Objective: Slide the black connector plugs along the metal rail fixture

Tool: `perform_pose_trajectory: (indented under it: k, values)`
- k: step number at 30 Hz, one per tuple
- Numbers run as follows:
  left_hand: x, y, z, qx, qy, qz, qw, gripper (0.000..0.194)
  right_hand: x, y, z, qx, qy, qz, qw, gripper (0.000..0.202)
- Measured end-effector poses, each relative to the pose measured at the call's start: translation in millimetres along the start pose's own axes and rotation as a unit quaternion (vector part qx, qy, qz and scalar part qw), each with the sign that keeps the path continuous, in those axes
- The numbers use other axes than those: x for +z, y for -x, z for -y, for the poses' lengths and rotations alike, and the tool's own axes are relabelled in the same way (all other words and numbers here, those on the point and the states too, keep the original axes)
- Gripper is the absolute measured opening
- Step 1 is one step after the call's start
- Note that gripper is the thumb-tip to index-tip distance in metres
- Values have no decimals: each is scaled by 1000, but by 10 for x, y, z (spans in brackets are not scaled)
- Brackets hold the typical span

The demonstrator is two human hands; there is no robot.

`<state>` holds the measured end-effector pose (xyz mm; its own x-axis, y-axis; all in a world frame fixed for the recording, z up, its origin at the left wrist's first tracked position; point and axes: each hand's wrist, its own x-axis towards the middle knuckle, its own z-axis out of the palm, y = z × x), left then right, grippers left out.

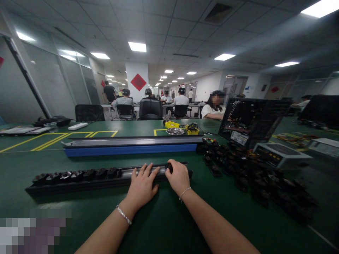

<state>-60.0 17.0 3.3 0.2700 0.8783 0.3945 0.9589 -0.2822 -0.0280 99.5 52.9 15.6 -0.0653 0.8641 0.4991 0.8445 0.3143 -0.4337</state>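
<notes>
Ceiling lights (137, 47) run back through a big office, where people sit at far desks and a red diamond (138, 82) hangs on a pillar (130, 70). Across the green worktop (79, 225), a co-worker (208, 112) in a white top sits partly behind an open PC case (251, 121). A black rail (79, 187) lies crosswise just in front of the wearer, a row of black parts (89, 174) seated along its left stretch and its silvery inside showing next to them. The left hand (143, 185) lies palm down over the rail with fingers spread, gripping nothing that shows. Close beside it, the right hand (180, 176) pinches a small black piece (170, 168) between thumb and fingers at the rail's right end; whether the piece is seated cannot be told. Behind the rail lie a blue strip (127, 150) and a long silver bar (132, 141), with a metal dish (175, 131) and a yellow bin (171, 125) farther back. To the right, a heap (262, 180) of dark parts spreads near a power supply (283, 151)
</notes>
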Motion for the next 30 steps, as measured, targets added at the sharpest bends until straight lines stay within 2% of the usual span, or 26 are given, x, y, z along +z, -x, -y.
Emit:
perform_pose_trajectory:
  k: [11,20,30]
  values:
    - [8,5,5,-4,-19,4,1000,58,14,-4,-51,41,9,-10,999,38]
    - [39,2,16,0,-11,-2,1000,57,-1,-7,-61,35,16,-28,999,23]
    - [26,1,19,-5,-10,5,1000,58,-8,-20,-77,70,19,-23,997,21]
